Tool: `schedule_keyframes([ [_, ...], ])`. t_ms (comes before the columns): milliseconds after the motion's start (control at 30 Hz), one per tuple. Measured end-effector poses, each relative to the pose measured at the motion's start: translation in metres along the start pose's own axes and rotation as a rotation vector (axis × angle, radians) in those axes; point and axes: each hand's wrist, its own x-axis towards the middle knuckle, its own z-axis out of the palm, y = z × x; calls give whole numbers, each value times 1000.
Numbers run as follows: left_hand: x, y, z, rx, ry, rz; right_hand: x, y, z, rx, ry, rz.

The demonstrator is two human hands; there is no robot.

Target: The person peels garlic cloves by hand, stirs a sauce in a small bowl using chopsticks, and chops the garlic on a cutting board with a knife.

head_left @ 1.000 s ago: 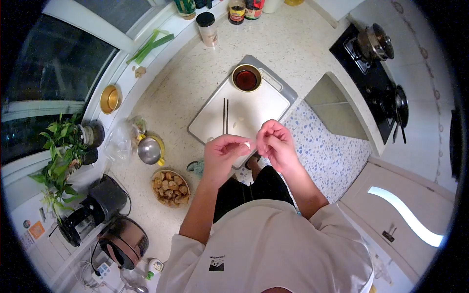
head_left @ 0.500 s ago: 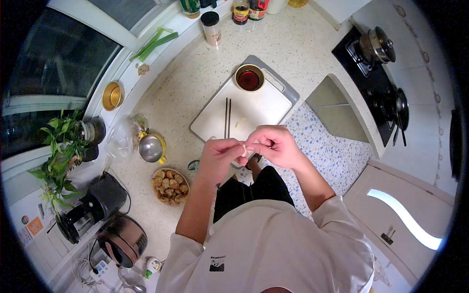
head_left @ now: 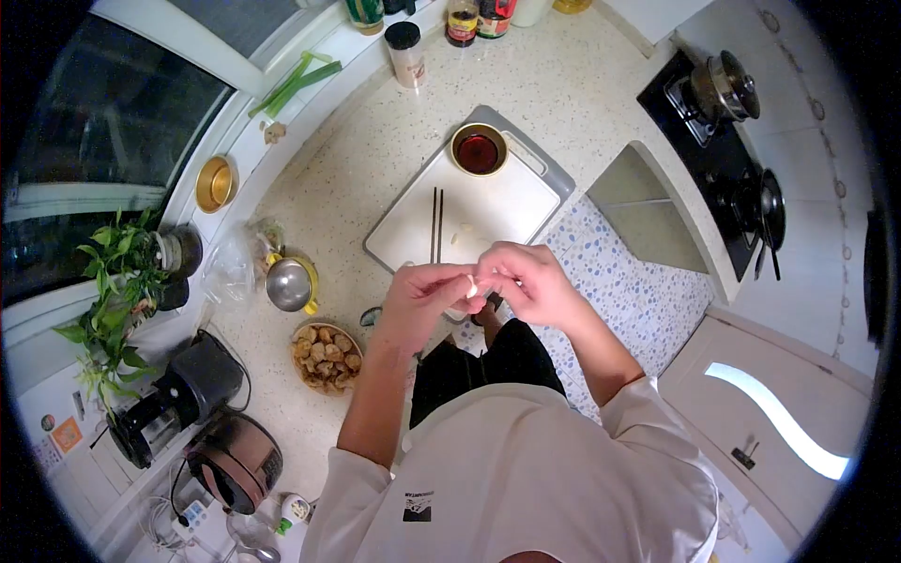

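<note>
My left hand [head_left: 422, 296] pinches a small pale garlic clove [head_left: 472, 286] between thumb and fingers. The fingertips of my right hand [head_left: 526, 281] are closed on the clove's other side, hiding part of it. Both hands are over the near edge of a white cutting board [head_left: 404, 225] with a grey rim. On the board lie a few pale clove pieces [head_left: 456, 240] and a pair of dark chopsticks [head_left: 437, 220]. A gold-rimmed bowl of dark liquid [head_left: 477, 151] stands at its far end.
A bowl of browned chunks [head_left: 327, 357] and a metal bowl with a yellow handle [head_left: 291, 285] stand to the left. Green onion stalks [head_left: 296, 86] lie on the sill. A stove with a pot [head_left: 723, 89] is at right, a rice cooker [head_left: 239, 462] lower left.
Both hands stay in nearly the same place. My fingers have shifted slightly around the clove, and more of its pale surface shows.
</note>
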Motion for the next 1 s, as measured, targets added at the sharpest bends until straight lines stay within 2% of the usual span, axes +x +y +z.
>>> schedule_keyframes([
  [200,4,-8,1,-117,49,14,-12,6,4,-28,80,71],
  [300,5,-9,5,-146,80,63,-20,14,12,258,146,215],
  [400,5,-12,8,-203,92,103,-18,20,23,471,268,152],
  [500,6,-18,7,-284,70,115,-15,22,29,829,332,205],
  [600,8,-21,6,-367,39,126,-18,28,26,1154,362,346],
  [800,9,-24,9,-426,39,96,-8,21,30,1167,449,409],
  [900,10,-25,9,-430,49,88,-9,32,25,1250,329,348],
  [1000,12,-27,5,-383,32,87,-5,14,23,933,373,376],
])
